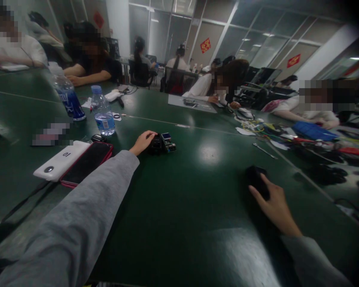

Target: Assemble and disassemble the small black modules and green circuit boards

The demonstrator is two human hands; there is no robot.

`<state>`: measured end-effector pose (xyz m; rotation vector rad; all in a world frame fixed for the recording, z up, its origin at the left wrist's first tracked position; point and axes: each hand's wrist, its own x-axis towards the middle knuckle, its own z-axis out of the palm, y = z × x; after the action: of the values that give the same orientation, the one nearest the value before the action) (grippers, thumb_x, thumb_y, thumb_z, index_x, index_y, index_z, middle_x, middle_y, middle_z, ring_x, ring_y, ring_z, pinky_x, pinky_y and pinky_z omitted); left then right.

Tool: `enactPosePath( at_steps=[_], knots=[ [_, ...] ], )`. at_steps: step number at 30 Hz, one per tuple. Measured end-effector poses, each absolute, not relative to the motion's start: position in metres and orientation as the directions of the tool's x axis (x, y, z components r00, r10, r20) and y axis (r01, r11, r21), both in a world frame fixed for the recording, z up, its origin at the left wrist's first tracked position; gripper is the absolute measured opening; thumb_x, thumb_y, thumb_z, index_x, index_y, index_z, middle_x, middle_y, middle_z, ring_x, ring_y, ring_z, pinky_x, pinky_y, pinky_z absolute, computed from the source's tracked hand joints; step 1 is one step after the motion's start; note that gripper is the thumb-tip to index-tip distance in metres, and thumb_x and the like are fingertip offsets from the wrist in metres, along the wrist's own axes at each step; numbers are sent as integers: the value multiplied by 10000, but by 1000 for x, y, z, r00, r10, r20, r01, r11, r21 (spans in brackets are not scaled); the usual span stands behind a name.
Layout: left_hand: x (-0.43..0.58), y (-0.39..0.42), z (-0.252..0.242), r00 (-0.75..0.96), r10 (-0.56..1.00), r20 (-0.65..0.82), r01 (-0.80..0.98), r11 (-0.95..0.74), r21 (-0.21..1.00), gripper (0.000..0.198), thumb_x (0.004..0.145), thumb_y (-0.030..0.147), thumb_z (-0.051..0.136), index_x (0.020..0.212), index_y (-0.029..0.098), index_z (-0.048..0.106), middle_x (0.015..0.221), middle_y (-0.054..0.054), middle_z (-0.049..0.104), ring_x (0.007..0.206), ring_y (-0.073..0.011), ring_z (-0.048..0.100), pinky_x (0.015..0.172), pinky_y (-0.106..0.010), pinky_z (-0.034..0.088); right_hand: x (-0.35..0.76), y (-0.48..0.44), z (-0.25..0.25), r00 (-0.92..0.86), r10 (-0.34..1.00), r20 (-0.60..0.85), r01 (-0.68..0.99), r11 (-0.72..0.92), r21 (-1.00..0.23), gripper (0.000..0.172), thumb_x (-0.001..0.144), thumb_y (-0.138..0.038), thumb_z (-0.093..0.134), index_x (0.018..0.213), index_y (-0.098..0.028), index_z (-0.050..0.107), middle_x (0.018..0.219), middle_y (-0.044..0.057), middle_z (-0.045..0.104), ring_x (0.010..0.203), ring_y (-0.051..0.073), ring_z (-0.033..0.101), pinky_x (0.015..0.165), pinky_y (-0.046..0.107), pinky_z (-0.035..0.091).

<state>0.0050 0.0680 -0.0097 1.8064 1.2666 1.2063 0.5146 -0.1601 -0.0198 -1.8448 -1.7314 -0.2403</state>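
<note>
My left hand (144, 142) reaches out across the green table (197, 191), its fingers closed against a small black device (156, 144). Touching that device on its right is a little circuit board (169, 146) with a small screen. At the right, my right hand (277, 205) grips a dark, rounded black object (257, 179) low over the table or on it; its kind is too dim to make out. The thumb lies along its near left side, and the far fingers are partly hidden.
Left of my forearm lie a white power bank (62, 159) and a red-edged phone (88, 163). Two bottles, a clear water bottle (103, 113) and a blue-labelled bottle (67, 95), stand behind. Tangled cables (263, 129) and a blue pouch (314, 130) lie right. Several people sit around.
</note>
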Motion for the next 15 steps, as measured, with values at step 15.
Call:
enactPosePath(
  at_steps=[15],
  knots=[
    [6, 71, -11, 133, 929, 346, 375, -370, 850, 264, 929, 339, 490, 1059, 207, 677, 1093, -41, 687, 1036, -199, 616, 968, -367, 455, 343, -146, 15, -336, 826, 452, 862, 463, -205, 441, 963, -389, 468, 1385, -262, 438, 1444, 117, 406, 1339, 299, 392, 1070, 545, 385]
  ],
)
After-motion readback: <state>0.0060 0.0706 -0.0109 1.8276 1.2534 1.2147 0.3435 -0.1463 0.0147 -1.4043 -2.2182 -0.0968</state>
